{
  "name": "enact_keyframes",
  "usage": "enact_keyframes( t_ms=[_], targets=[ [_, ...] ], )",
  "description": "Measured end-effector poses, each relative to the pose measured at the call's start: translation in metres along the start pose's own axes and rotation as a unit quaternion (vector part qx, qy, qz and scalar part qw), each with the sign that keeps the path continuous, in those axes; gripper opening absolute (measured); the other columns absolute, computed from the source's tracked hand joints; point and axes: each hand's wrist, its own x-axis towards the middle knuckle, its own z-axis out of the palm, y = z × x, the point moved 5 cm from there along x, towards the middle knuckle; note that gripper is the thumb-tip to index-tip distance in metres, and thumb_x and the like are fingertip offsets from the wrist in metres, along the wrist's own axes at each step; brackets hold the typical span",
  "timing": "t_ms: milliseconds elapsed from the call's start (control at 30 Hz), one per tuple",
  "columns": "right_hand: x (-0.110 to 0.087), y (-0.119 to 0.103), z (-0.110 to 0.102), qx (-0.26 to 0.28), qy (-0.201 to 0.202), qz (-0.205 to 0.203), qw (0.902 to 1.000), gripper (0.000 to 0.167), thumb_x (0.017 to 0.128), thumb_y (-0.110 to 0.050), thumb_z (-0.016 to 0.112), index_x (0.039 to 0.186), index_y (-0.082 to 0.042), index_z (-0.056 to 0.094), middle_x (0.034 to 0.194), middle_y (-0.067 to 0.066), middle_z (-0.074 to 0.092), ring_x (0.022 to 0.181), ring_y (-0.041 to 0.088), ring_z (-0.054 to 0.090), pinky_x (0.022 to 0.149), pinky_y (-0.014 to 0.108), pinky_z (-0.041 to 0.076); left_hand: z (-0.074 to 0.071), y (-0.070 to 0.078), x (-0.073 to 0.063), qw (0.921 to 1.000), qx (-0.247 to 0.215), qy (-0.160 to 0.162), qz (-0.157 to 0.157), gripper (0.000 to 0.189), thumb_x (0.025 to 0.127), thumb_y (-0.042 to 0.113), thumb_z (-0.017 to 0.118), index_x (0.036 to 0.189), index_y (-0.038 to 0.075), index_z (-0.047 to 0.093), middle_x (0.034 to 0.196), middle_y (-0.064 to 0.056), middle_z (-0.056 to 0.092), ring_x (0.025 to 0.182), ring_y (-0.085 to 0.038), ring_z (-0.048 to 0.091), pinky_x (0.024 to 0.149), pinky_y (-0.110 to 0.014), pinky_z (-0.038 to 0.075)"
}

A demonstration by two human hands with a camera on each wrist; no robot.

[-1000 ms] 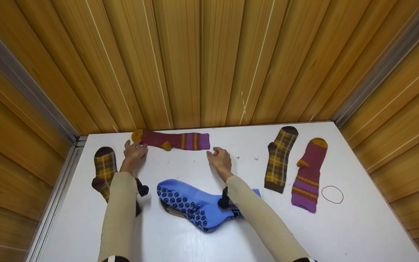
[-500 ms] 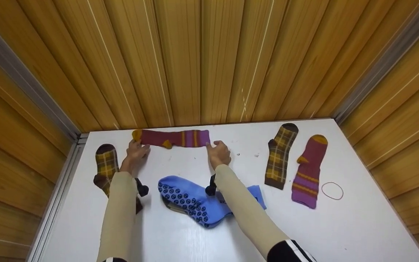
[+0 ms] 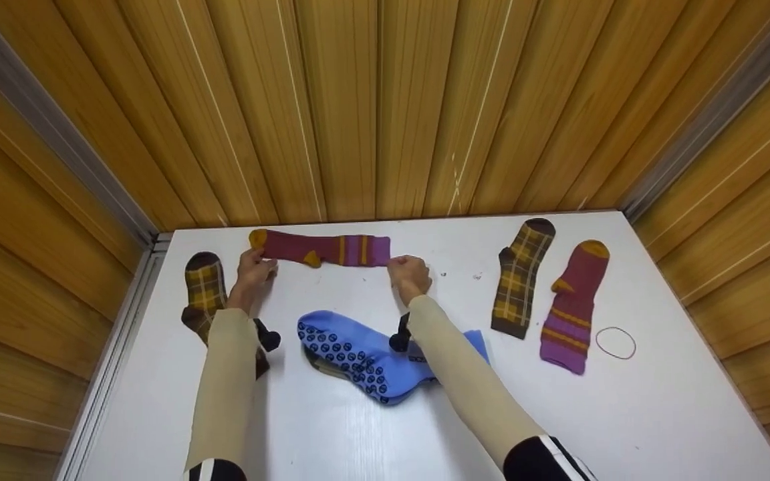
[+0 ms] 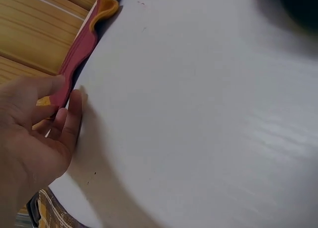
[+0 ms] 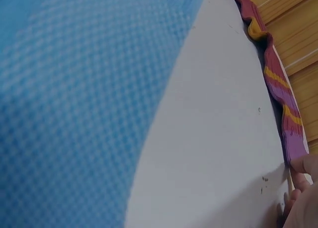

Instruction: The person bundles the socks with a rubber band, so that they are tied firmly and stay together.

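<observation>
A maroon sock (image 3: 295, 246) with a mustard toe and heel and a purple striped cuff lies sideways along the table's back edge. At its toe end my left hand (image 3: 252, 270) pinches the near edge; in the left wrist view the thumb of that hand (image 4: 37, 123) lies over the maroon knit with fingers below. My right hand (image 3: 412, 274) pinches the near corner of the purple cuff, also visible in the right wrist view, where the hand (image 5: 303, 188) is partly cut off. The sock looks slightly rippled between the hands in both wrist views.
Blue socks (image 3: 351, 354) with dark grip prints lie in front, partly under the right forearm, over something olive. A brown plaid sock (image 3: 204, 287) is partly behind the left sleeve. Another plaid sock (image 3: 522, 280), a matching maroon sock (image 3: 575, 300) and a thin ring (image 3: 615, 343) lie right.
My right hand has come up to the purple cuff and now pinches its corner. The left hand has closed on the toe end. The sock itself has barely moved; the head view has shifted slightly.
</observation>
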Motion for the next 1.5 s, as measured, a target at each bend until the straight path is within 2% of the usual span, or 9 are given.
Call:
enact_keyframes(
  t_ms=[133, 267, 367, 500, 700, 833, 1067, 1300, 1500],
  targets=[
    [-0.004, 0.008, -0.007, 0.078, -0.046, -0.016, 0.9958, 0.024, 0.093, -0.023, 0.062, 0.104, -0.006, 0.075, 0.111, 0.01, 0.074, 0.105, 0.024, 0.065, 0.097, 0.036, 0.049, 0.0, -0.003, -0.006, 0.9975, 0.017, 0.063, -0.028, 0.046, 0.099, 0.007, 0.054, 0.142, -0.01, 0.052, 0.137, -0.026, 0.057, 0.108, -0.025, 0.06, 0.091, -0.03, 0.053],
    [-0.003, 0.018, -0.012, 0.146, -0.097, -0.012, 0.9845, 0.018, 0.096, -0.019, 0.062, 0.101, -0.003, 0.07, 0.1, 0.005, 0.067, 0.094, 0.015, 0.056, 0.083, 0.024, 0.048, 0.003, -0.005, -0.019, 0.9867, -0.004, 0.154, -0.051, 0.038, 0.096, 0.011, 0.064, 0.13, -0.006, 0.065, 0.139, -0.024, 0.061, 0.134, -0.033, 0.055, 0.114, -0.039, 0.044],
    [-0.003, 0.025, -0.018, 0.179, -0.128, -0.005, 0.9756, 0.015, 0.098, -0.017, 0.062, 0.1, -0.003, 0.069, 0.094, 0.002, 0.066, 0.085, 0.011, 0.058, 0.076, 0.02, 0.049, 0.008, -0.004, -0.029, 0.9742, -0.044, 0.215, -0.054, 0.028, 0.094, 0.01, 0.07, 0.119, -0.003, 0.073, 0.128, -0.022, 0.069, 0.126, -0.032, 0.061, 0.11, -0.037, 0.047],
    [-0.007, 0.029, -0.028, 0.254, -0.166, 0.021, 0.9526, 0.013, 0.098, -0.009, 0.063, 0.102, 0.002, 0.069, 0.093, 0.008, 0.072, 0.077, 0.01, 0.069, 0.078, 0.022, 0.059, 0.013, 0.0, -0.035, 0.9638, -0.066, 0.253, -0.051, 0.025, 0.091, 0.009, 0.071, 0.115, 0.002, 0.071, 0.107, -0.015, 0.068, 0.096, -0.023, 0.063, 0.083, -0.026, 0.05],
    [-0.011, 0.031, -0.046, 0.295, -0.187, 0.06, 0.9351, 0.026, 0.101, -0.007, 0.06, 0.124, 0.006, 0.065, 0.106, 0.014, 0.071, 0.075, 0.01, 0.068, 0.074, 0.022, 0.059, 0.026, 0.013, -0.028, 0.9715, -0.135, 0.186, -0.056, 0.045, 0.088, -0.002, 0.064, 0.132, -0.001, 0.058, 0.104, -0.011, 0.059, 0.057, -0.005, 0.058, 0.055, -0.016, 0.054],
    [-0.015, 0.031, -0.057, 0.272, -0.23, 0.066, 0.9319, 0.036, 0.104, -0.008, 0.053, 0.137, 0.006, 0.056, 0.103, 0.012, 0.067, 0.073, 0.011, 0.063, 0.068, 0.02, 0.054, 0.033, 0.025, -0.034, 0.9756, -0.166, 0.129, -0.064, 0.052, 0.089, -0.006, 0.064, 0.14, -0.003, 0.055, 0.122, -0.017, 0.06, 0.062, -0.002, 0.059, 0.075, -0.022, 0.061],
    [-0.025, 0.046, -0.072, 0.238, -0.303, 0.094, 0.918, 0.027, 0.102, -0.007, 0.049, 0.123, 0.008, 0.057, 0.08, 0.004, 0.062, 0.067, 0.012, 0.059, 0.063, 0.021, 0.051, 0.043, 0.037, -0.051, 0.966, -0.234, 0.049, -0.098, 0.053, 0.094, -0.007, 0.061, 0.146, -0.003, 0.05, 0.13, -0.012, 0.054, 0.087, -0.008, 0.062, 0.097, -0.026, 0.057],
    [-0.024, 0.049, -0.085, 0.22, -0.263, 0.059, 0.9378, 0.038, 0.103, -0.015, 0.059, 0.135, 0.003, 0.061, 0.083, 0.0, 0.066, 0.065, 0.006, 0.059, 0.064, 0.018, 0.052, 0.043, 0.058, -0.068, 0.9823, -0.182, 0.005, -0.044, 0.046, 0.097, -0.005, 0.059, 0.143, -0.005, 0.054, 0.14, -0.022, 0.055, 0.082, -0.008, 0.064, 0.087, -0.021, 0.059],
    [-0.028, 0.047, -0.099, 0.18, -0.232, -0.02, 0.9558, 0.034, 0.097, -0.019, 0.07, 0.122, 0.005, 0.071, 0.08, -0.003, 0.07, 0.073, 0.008, 0.065, 0.077, 0.027, 0.058, 0.035, 0.073, -0.083, 0.9807, -0.195, -0.005, -0.011, 0.038, 0.099, 0.001, 0.062, 0.135, -0.011, 0.059, 0.101, -0.006, 0.069, 0.074, -0.006, 0.069, 0.072, -0.017, 0.06]
  ],
)
